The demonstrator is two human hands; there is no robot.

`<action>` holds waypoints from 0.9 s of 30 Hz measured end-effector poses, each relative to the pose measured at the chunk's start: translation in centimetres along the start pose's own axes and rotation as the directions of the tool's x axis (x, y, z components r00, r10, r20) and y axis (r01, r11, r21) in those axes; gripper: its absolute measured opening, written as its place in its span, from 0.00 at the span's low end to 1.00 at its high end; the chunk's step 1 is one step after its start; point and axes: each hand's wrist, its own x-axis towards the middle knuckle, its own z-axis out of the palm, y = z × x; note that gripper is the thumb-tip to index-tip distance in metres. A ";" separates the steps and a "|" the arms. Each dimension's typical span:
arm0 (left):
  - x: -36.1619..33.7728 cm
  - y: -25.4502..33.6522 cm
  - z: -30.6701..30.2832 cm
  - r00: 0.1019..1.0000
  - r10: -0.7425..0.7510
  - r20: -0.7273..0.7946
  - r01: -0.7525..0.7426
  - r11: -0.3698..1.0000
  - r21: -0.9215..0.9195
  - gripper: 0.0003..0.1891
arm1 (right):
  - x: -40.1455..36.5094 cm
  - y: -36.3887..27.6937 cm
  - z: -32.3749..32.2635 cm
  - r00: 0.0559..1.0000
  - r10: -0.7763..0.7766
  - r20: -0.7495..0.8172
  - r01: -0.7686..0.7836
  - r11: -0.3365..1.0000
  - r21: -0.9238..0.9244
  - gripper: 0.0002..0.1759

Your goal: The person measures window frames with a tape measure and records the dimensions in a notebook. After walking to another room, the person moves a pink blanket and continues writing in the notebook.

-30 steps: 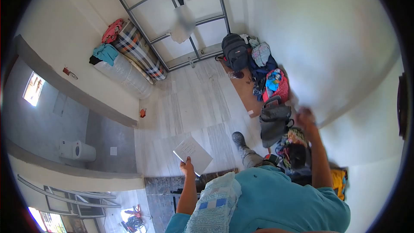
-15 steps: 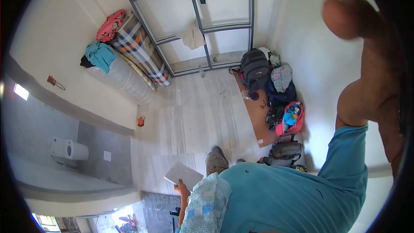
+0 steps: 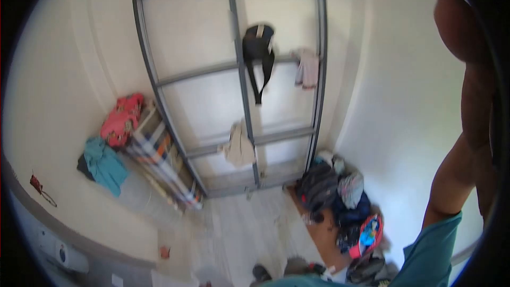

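My right hand (image 3: 474, 82) is raised close to the camera at the right edge of the view, a digit stretched upward. Its other fingers are cut off by the dark rim, so whether it holds anything is hidden. Below it are my right forearm (image 3: 451, 180) and teal sleeve (image 3: 435, 250), in front of the white wall. My left hand is out of view. At the bottom edge a dark shoe (image 3: 260, 272) shows on the pale floor (image 3: 234, 234).
A grey-framed partition (image 3: 244, 82) stands ahead, with a black strapped bag (image 3: 258, 48) and cloths hanging on it. Bags (image 3: 319, 186) and clothes are piled at right on a brown sheet (image 3: 319, 234). A checked roll (image 3: 164, 159) leans at left; a toilet (image 3: 69, 258) shows lower left.
The view has tilted upward, so the partition shows higher up. My left hand and the thin grey book-like item it held have left the frame. My right hand stays raised, farther right.
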 end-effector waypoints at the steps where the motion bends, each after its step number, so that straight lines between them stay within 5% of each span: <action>1: 1.9 0.9 0.3 0.998 0.024 0.066 -0.009 0.976 -0.219 0.22 | 0.5 0.2 1.4 1.000 0.004 0.001 -0.004 1.000 0.019 0.56; 2: 3.6 1.9 1.1 0.997 0.000 -0.075 0.017 0.974 0.227 0.19 | 0.7 0.7 2.4 1.000 0.002 -0.013 -0.001 1.000 0.023 0.56; 4: 5.1 8.3 4.5 0.986 0.166 -0.009 -0.166 0.986 -0.016 0.16 | 1.0 2.5 3.7 1.000 -0.016 -0.018 0.017 1.000 0.015 0.56; 7: 5.9 14.9 7.5 0.996 0.044 0.081 -0.050 0.996 0.079 0.18 | 0.9 4.9 6.5 1.000 -0.024 -0.005 0.024 0.999 0.047 0.57; 8: 5.9 16.5 8.7 0.987 0.073 0.142 -0.062 0.995 -0.081 0.18 | 0.8 6.1 7.6 1.000 -0.025 -0.011 0.025 0.998 0.060 0.57; 14: 6.6 18.8 15.5 1.000 0.018 -0.016 -0.015 0.983 0.182 0.20 | -3.6 14.6 16.5 0.995 -0.016 -0.100 0.039 0.973 0.227 0.59; 17: 8.6 18.3 18.0 0.993 -0.028 -0.111 0.066 0.933 0.354 0.20 | -6.7 20.5 25.8 0.940 0.231 -0.251 -0.134 0.926 0.353 0.42; 20: 9.8 15.9 18.9 0.983 -0.074 -0.166 0.147 0.858 0.491 0.20 | -9.4 26.5 34.6 0.813 0.510 -0.280 -0.262 0.750 0.607 0.31; 23: 9.6 14.9 19.6 0.991 0.022 -0.133 0.044 0.877 0.478 0.22 | -12.2 30.9 43.0 0.715 0.686 -0.134 -0.339 0.508 0.792 0.22; 24: 8.9 17.5 20.4 0.988 0.042 -0.147 0.055 0.800 0.598 0.22 | -13.6 31.7 45.7 0.691 0.721 -0.050 -0.373 0.414 0.830 0.20; 27: 6.3 26.3 24.2 0.994 0.014 -0.111 0.014 0.969 0.245 0.19 | -17.9 30.8 54.5 0.620 0.753 0.222 -0.462 0.122 0.878 0.13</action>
